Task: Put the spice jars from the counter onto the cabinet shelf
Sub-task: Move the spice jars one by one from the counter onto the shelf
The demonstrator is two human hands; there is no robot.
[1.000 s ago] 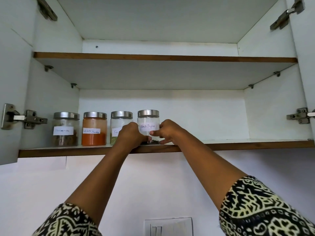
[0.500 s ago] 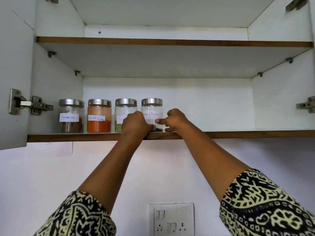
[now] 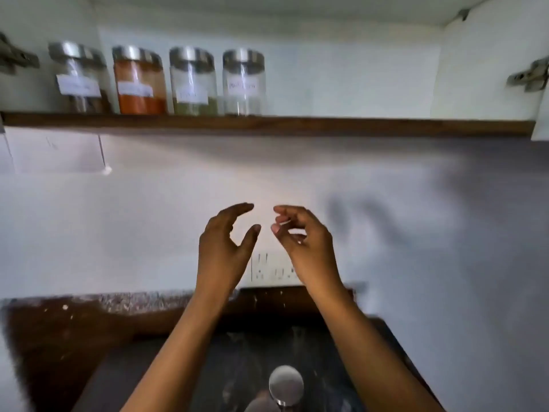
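Note:
Several glass spice jars with steel lids stand in a row on the left of the cabinet shelf [image 3: 356, 126]. From the left they are a dark-filled jar [image 3: 78, 80], an orange-powder jar [image 3: 139, 83], a greenish jar [image 3: 193, 83] and the black pepper jar [image 3: 244, 83]. My left hand [image 3: 224, 242] and my right hand [image 3: 303, 245] hang in front of the wall well below the shelf, both empty with fingers curled apart. One more jar, seen as a round steel lid [image 3: 286, 383], stands on the dark counter [image 3: 118, 367] between my forearms.
The shelf is bare to the right of the black pepper jar. A socket plate [image 3: 267, 267] sits on the white wall behind my hands. A door hinge [image 3: 530, 74] juts out at the right cabinet side. A brown stone ledge [image 3: 59, 322] runs at the counter's back left.
Both hands have let go of the black pepper jar and dropped from the shelf to mid-wall. The view has tilted down, so the counter and another jar's lid now show.

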